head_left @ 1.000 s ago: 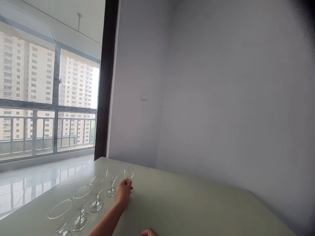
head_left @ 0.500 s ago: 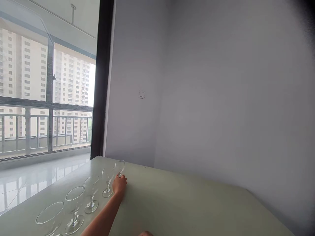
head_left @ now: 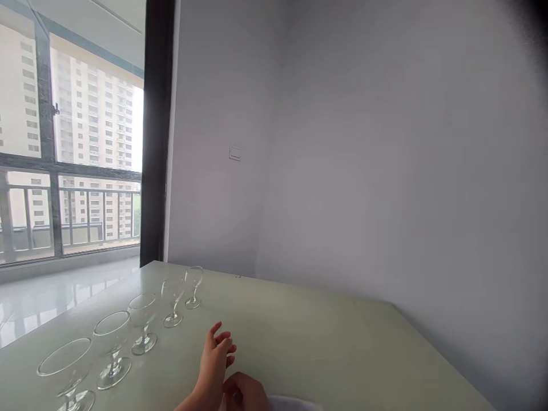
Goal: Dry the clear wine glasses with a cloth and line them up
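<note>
Five clear stemmed glasses stand upright in a slanting row on the left of the pale green table (head_left: 325, 342). The farthest glass (head_left: 194, 285) is at the back, followed toward me by a second glass (head_left: 172, 299), a middle glass (head_left: 143, 319), a fourth glass (head_left: 112, 345) and the nearest glass (head_left: 68, 371). My left hand (head_left: 217, 355) is right of the row, touching no glass, its fingers loosely spread and bare. Low at the bottom edge, my right hand (head_left: 248, 393) is curled beside my left wrist; whatever it holds is hidden. Something white (head_left: 295, 403) shows beside it, partly cut off.
A grey wall (head_left: 363, 171) with a light switch (head_left: 234, 152) rises behind the table. To the left, a dark door frame (head_left: 156, 131) borders a glazed balcony with a railing (head_left: 94, 208) and shiny floor tiles (head_left: 85, 285).
My left hand has let go of the farthest glass and drawn back toward me. More of my right hand has come into view. The whole view has shifted slightly right and down.
</note>
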{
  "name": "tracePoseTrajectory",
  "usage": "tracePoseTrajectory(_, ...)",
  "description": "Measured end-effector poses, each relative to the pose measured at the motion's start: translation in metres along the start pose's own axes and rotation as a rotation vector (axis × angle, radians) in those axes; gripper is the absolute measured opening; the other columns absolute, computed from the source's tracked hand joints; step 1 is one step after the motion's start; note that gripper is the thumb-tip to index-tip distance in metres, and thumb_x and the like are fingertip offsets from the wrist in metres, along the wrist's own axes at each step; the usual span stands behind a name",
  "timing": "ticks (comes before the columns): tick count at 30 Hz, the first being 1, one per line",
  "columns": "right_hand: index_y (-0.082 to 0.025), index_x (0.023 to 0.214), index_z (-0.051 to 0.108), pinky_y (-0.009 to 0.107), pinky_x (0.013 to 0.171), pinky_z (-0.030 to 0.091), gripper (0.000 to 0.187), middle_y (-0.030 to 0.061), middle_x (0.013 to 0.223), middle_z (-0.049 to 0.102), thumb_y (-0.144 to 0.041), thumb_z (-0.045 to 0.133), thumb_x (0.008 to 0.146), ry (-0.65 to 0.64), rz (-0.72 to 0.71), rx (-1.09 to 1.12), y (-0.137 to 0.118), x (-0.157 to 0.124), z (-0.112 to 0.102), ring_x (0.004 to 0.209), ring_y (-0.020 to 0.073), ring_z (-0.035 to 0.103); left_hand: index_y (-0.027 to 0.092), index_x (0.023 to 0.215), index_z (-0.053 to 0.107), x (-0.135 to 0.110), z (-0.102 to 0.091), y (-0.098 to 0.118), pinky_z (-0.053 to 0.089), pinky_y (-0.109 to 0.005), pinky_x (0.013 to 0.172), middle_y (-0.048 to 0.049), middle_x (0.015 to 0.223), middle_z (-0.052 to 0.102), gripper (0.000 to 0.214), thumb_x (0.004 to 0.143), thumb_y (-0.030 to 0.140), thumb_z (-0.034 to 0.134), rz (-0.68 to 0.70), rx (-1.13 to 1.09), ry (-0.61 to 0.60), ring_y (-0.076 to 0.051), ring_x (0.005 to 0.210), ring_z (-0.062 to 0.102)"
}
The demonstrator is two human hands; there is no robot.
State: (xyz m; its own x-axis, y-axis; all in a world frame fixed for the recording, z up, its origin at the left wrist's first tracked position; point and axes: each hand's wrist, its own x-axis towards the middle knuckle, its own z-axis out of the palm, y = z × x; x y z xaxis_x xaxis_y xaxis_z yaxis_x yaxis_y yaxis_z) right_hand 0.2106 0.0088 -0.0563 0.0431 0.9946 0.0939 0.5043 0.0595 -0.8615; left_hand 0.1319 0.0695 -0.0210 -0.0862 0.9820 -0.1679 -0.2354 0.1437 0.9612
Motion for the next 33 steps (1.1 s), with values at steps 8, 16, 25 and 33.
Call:
tracePoseTrajectory(8, -0.015, 0.081, 0.063, 0.022, 0.050, 0.041, 0.027, 0.0044, 0.072, 0.067, -0.014, 0.038, 0.073, 0.050, 0.070, 0.047, -0.034, -0.016, -0.070, 0.052, 0.0119, 0.055, 0.022, 0.103, 0.050, -0.017, -0.024, -0.016, 0.048, -0.034, 0.067, -0.0048, 0.096, 0.053, 0.032, 0.073, 0.034, 0.049, 0.526, 0.347, -0.055, -0.020, 0.081, 0.055)
tracePoseTrajectory(16, -0.019, 0.072, 0.065, 0.037, 0.089, 0.033, 0.022, 0.0110, 0.120, 0.054, -0.014, 0.068, 0.050, -0.003, 0.040, -0.468, 0.015, -0.046, -0.126, 0.112, 0.0285, 0.044, 0.024, 0.098, 0.055, -0.033, -0.016, -0.017, 0.048, -0.033, 0.067, -0.0053, 0.103, 0.054, 0.023, 0.077, 0.026, 0.045, 0.609, 0.592, -0.272, -0.017, 0.076, 0.057)
tracePoseTrajectory(25, -0.023, 0.062, 0.031, 0.022, 0.051, 0.029, 0.020, -0.0080, 0.056, 0.033, -0.029, 0.048, 0.072, 0.242, 0.085, 0.229, -0.014, -0.023, -0.120, 0.053, 0.0097, 0.033, 0.022, 0.091, 0.059, -0.035, -0.012, -0.012, 0.042, -0.027, 0.066, 0.0003, 0.075, 0.062, 0.030, 0.067, 0.040, 0.060, 0.271, 0.390, -0.506, -0.018, 0.073, 0.057)
tracePoseTrajectory(33, -0.026, 0.105, 0.047, 0.026, 0.055, 0.037, 0.061, -0.0035, 0.069, 0.053, -0.048, 0.067, 0.051, 0.115, 0.147, 0.780, 0.002, -0.030, -0.098, 0.055, 0.0136, 0.047, 0.021, 0.067, 0.046, -0.029, -0.011, -0.003, 0.032, -0.022, 0.052, 0.0058, 0.059, 0.041, 0.035, 0.071, 0.056, 0.051, 0.174, 0.186, -0.496, -0.012, 0.056, 0.040)
